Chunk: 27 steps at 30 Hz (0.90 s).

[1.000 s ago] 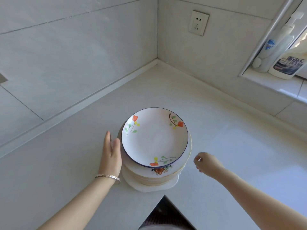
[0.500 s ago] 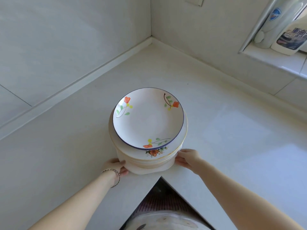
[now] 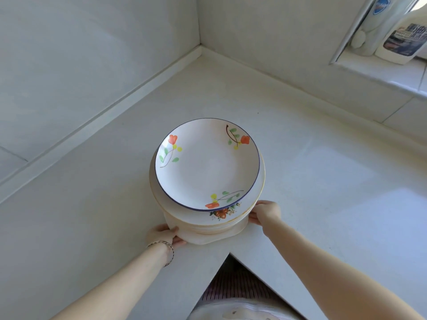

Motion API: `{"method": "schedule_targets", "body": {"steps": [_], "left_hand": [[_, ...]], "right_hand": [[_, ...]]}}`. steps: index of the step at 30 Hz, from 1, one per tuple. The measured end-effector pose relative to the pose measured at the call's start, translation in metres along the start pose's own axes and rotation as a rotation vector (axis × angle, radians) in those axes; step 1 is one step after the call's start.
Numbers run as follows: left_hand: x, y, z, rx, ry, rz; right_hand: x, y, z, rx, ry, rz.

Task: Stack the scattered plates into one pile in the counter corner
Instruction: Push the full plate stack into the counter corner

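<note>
Gripping plate stack (image 3: 208, 162) near base, left hand (image 3: 161, 234), right hand (image 3: 265, 211), fingers curled beneath

The left hand (image 3: 163, 234) has been shifted from lying flat against the pile (image 3: 208, 165) at 9 o'clock down to 7 o'clock, where the bottom plate (image 3: 203, 236) is now gripped. The right hand (image 3: 265, 212), formerly held clear at 4 o'clock, has been brought onto that plate's rim.

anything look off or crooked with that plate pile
Nothing spilled or broken. The plate pile sits by the counter front notch, far from the corner; its mismatched plates' rims do not line up.
</note>
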<state>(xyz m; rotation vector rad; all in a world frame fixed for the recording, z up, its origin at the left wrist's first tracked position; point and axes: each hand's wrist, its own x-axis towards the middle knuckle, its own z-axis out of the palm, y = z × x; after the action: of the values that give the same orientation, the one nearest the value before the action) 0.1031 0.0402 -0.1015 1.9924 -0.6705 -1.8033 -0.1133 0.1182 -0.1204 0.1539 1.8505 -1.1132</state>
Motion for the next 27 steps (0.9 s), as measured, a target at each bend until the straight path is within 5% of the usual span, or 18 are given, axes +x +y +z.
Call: {"method": "schedule_targets", "body": {"steps": [27], "left_hand": [[0.134,0.196,0.186,-0.305,-0.033,0.036]], "right_hand": [[0.209,-0.257,0.085,-0.05,0.022,-0.125]]}}
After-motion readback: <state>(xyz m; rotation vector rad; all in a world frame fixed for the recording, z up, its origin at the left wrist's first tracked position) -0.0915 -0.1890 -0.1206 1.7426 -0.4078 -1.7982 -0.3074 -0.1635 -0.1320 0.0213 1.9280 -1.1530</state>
